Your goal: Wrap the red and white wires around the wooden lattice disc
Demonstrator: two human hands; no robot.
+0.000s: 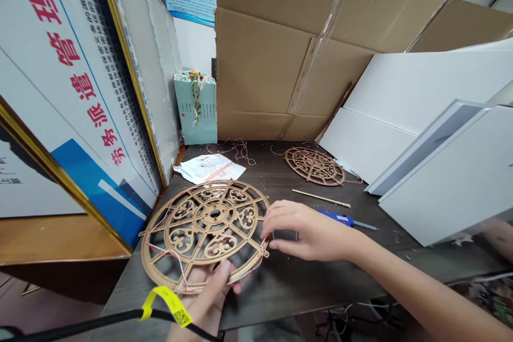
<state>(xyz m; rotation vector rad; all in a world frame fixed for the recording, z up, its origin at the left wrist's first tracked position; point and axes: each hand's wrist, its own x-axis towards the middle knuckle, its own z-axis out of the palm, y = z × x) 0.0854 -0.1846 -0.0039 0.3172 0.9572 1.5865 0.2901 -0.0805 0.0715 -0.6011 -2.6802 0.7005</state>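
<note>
A round wooden lattice panel [207, 218] with cut-out scrollwork is held tilted above the dark table. My left hand [212, 294] grips its near edge, thumb on top and fingers beneath, partly showing through the openings. Thin red and white wire [163, 249] runs along the rim and crosses some of the gaps. At the panel's right rim, my right hand [294, 228] has its thumb and fingertips curled around the wire; the exact contact is partly hidden by the fingers.
A second lattice panel [315, 165] lies farther back, near a thin wooden stick [320, 198] and a blue-handled tool [339, 218]. Behind are a crumpled white bag [208, 169] and loose wire [242, 152]. Cardboard [256, 75], white boards [452, 171] and framed signs [92, 91] surround the table.
</note>
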